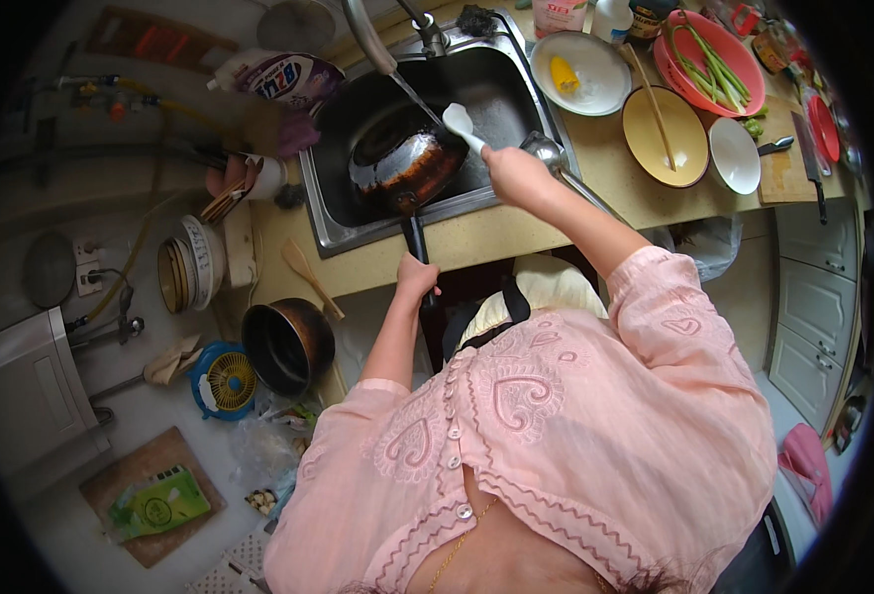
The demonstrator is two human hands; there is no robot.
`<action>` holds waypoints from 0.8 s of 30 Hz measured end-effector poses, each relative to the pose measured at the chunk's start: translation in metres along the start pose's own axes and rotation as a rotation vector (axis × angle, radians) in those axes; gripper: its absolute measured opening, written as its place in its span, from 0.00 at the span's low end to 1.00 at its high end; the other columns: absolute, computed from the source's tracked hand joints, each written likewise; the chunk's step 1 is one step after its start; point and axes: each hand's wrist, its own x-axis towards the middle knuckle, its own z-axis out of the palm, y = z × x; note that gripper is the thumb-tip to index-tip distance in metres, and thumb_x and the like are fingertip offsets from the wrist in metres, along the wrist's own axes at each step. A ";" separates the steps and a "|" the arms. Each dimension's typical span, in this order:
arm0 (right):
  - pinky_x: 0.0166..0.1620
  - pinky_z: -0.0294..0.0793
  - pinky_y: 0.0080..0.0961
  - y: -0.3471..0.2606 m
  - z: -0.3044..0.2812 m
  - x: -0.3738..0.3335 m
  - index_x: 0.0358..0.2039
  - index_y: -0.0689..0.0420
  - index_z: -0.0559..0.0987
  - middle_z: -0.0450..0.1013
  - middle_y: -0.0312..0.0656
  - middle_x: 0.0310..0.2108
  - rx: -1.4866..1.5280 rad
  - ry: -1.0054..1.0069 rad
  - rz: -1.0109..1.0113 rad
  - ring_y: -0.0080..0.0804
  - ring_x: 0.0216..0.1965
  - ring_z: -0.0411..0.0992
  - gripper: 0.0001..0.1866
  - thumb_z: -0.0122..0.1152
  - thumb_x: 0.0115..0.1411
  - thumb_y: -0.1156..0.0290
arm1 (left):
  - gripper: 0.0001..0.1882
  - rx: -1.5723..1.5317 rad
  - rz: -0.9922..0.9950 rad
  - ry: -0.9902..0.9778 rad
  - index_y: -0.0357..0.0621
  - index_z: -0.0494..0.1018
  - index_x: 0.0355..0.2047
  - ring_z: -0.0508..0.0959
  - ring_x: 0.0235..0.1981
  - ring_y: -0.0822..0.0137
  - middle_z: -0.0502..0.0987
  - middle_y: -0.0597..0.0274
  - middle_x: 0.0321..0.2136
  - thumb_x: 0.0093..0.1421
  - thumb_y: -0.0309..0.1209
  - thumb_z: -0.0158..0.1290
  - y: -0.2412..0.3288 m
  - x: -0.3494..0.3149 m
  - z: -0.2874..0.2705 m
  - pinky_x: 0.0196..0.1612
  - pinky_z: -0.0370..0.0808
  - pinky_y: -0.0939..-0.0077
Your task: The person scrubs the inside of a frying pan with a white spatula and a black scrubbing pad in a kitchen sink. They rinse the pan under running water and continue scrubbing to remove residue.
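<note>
Over the steel sink [336, 210], a blackened, brown-scorched wok [412, 163] is held tilted. My left hand [418, 276] is closed round its black handle [415, 240], near the counter's front edge. In my closed right hand [518, 180] is a white utensil [462, 123] with a rounded, spoon-like head. That head is just above the wok's far right side; whether they touch, I cannot tell. From the curved faucet [375, 45], a thin stream of water falls toward the wok. A metal ladle [546, 150] lies at the sink's right side, partly behind my right hand.
Right of the sink stand a white bowl [600, 84] with a yellow piece, a yellow bowl [645, 139] with chopsticks, a red basin [676, 69] of green stalks, and a knife [808, 163]. At left are a detergent bag [273, 77], wooden spatula [303, 267] and dark pot [288, 346].
</note>
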 end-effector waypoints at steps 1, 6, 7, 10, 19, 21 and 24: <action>0.32 0.74 0.39 0.010 0.004 0.011 0.31 0.62 0.74 0.74 0.50 0.25 0.027 0.015 0.016 0.46 0.29 0.74 0.08 0.49 0.51 0.75 | 0.04 0.030 0.001 -0.012 0.35 0.64 0.15 0.71 0.07 0.65 0.68 0.57 0.09 0.42 0.20 0.47 0.000 0.003 -0.003 0.10 0.69 0.72; 0.33 0.74 0.40 -0.002 0.006 -0.003 0.31 0.63 0.74 0.74 0.52 0.26 0.006 -0.058 -0.016 0.48 0.30 0.74 0.09 0.47 0.52 0.76 | 0.14 0.292 -0.119 0.066 0.36 0.66 0.35 0.78 0.19 0.58 0.75 0.50 0.21 0.46 0.23 0.46 -0.027 0.012 -0.023 0.26 0.74 0.66; 0.33 0.73 0.41 -0.010 -0.004 -0.014 0.33 0.65 0.73 0.73 0.52 0.26 -0.002 -0.095 -0.036 0.49 0.30 0.73 0.10 0.45 0.53 0.76 | 0.14 0.334 -0.138 0.093 0.37 0.67 0.36 0.78 0.22 0.56 0.75 0.50 0.22 0.46 0.24 0.46 -0.029 0.011 -0.025 0.29 0.74 0.64; 0.32 0.73 0.42 0.006 0.011 -0.004 0.35 0.66 0.71 0.73 0.53 0.26 0.044 -0.031 -0.033 0.50 0.30 0.73 0.11 0.45 0.53 0.76 | 0.15 0.394 -0.187 0.173 0.41 0.68 0.37 0.78 0.31 0.53 0.76 0.50 0.27 0.46 0.25 0.47 -0.030 0.009 -0.024 0.36 0.73 0.61; 0.34 0.72 0.40 0.032 -0.013 0.024 0.31 0.60 0.75 0.73 0.52 0.25 0.051 0.020 -0.012 0.49 0.31 0.73 0.09 0.48 0.49 0.76 | 0.14 0.301 0.069 0.292 0.41 0.69 0.34 0.74 0.36 0.46 0.75 0.44 0.31 0.44 0.28 0.50 -0.061 0.011 -0.028 0.38 0.70 0.57; 0.36 0.72 0.38 0.050 -0.020 0.052 0.28 0.60 0.77 0.73 0.52 0.27 0.060 0.009 -0.004 0.48 0.31 0.73 0.09 0.50 0.47 0.75 | 0.15 0.285 0.095 0.257 0.41 0.70 0.35 0.75 0.35 0.46 0.75 0.45 0.30 0.44 0.28 0.50 -0.069 0.017 -0.033 0.37 0.71 0.58; 0.37 0.72 0.36 0.062 -0.039 0.085 0.30 0.56 0.79 0.74 0.50 0.29 0.107 -0.109 0.054 0.46 0.33 0.73 0.11 0.53 0.45 0.73 | 0.16 0.231 0.118 0.240 0.40 0.70 0.34 0.76 0.30 0.53 0.74 0.47 0.26 0.41 0.28 0.52 -0.079 0.025 -0.038 0.34 0.71 0.65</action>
